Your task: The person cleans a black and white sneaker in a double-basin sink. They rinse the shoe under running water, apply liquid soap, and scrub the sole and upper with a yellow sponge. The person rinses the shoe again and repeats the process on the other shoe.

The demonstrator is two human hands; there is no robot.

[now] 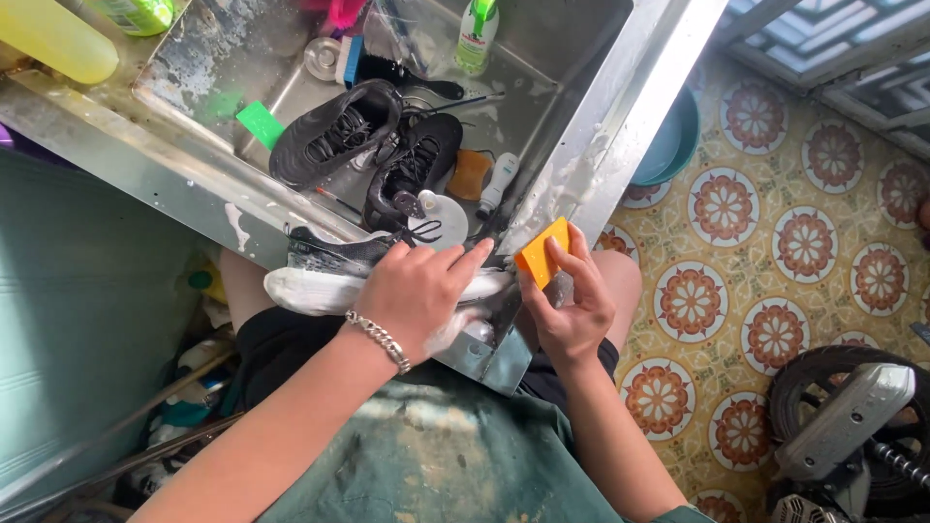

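Head view: steel sink [601,107] fills the top, soapy streaks on its walls and rim. Right of it, patterned tile floor [775,261] with a teal basin [678,136] tucked under the sink edge. Dark wheel and grey machine part [843,416] sit bottom right.

In the sink: two black sneakers [373,145], laces up, touching each other. Around them a green sponge [260,124], a brush [387,70], a green-topped spray bottle [477,34], an orange-brown pad [470,174], a small white bottle [497,184]. Yellow bottle [58,39] stands on the rim, top left.

Third shoe [334,271], black upper and white sole, lies on its side across the near sink rim over my lap. My left hand [417,291] presses down on it, fingers spread over the sole, chain bracelet [380,339] on the wrist. My right hand [572,300] pinches an orange sponge [542,254] between thumb and fingers, just beside the shoe's toe end; can't tell if it touches.
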